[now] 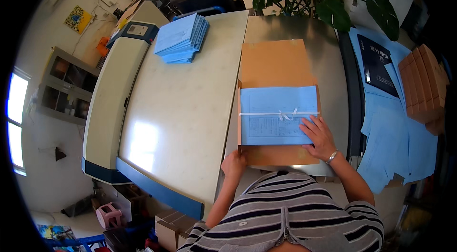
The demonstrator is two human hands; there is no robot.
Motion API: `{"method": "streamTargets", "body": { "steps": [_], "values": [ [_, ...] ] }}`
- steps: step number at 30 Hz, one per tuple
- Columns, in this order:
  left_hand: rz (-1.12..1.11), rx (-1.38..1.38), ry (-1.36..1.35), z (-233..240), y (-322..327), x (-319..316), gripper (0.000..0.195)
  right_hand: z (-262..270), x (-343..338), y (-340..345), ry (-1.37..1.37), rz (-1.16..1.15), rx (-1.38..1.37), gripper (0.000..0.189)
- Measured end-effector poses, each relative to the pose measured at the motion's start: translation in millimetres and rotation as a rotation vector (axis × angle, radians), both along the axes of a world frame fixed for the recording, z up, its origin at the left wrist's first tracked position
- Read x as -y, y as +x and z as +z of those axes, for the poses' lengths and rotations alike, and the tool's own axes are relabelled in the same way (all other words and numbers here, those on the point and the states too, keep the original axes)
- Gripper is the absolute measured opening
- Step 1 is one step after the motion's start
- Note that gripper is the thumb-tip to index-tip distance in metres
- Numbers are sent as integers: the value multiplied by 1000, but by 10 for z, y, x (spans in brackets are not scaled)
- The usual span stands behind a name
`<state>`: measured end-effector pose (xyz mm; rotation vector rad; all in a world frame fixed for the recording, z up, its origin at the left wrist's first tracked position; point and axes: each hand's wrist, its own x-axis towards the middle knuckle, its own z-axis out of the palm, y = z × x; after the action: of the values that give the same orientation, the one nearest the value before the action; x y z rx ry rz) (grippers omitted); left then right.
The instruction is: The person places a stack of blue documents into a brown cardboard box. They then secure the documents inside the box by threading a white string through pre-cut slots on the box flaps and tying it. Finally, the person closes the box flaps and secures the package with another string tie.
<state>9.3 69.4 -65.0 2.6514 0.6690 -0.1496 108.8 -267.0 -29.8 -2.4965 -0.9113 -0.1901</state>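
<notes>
A brown cardboard file box (273,63) lies unfolded in front of me, its lid flap spread away from me and a shorter flap towards me. Inside it rests a stack of blue paper folders (278,98), bound crosswise by a white ribbon (264,113) tied in a bow. My right hand (319,137) lies on the lower right part of the blue stack, fingers apart, thumb at its near edge. With curled fingers, my left hand (234,163) grips the box's near left corner; the fingertips are partly hidden.
A pile of blue folders (178,38) stands on the pale machine table (178,109) at the far left. To the right lie loose blue sheets (383,127), a dark booklet (375,63) and several brown boxes (423,80). A leafy plant (334,11) overhangs the far edge.
</notes>
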Motion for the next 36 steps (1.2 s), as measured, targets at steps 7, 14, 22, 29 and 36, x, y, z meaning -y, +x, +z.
{"method": "streamTargets", "body": {
  "steps": [7,14,22,29,36],
  "values": [
    [-68,19,-198,105,119,179,31,-42,5,13,-8,9,30,77],
    [-67,-121,-300,393,238,-87,43,-56,32,-5,1,9,31,76],
    [-783,602,67,-26,536,-242,70,-33,17,11,-49,50,24,76],
    [-962,497,43,9,480,-270,84,-22,35,16,-94,70,23,75],
    [-1041,344,172,181,428,-265,111,-14,54,15,-145,81,37,74]
  ]
}}
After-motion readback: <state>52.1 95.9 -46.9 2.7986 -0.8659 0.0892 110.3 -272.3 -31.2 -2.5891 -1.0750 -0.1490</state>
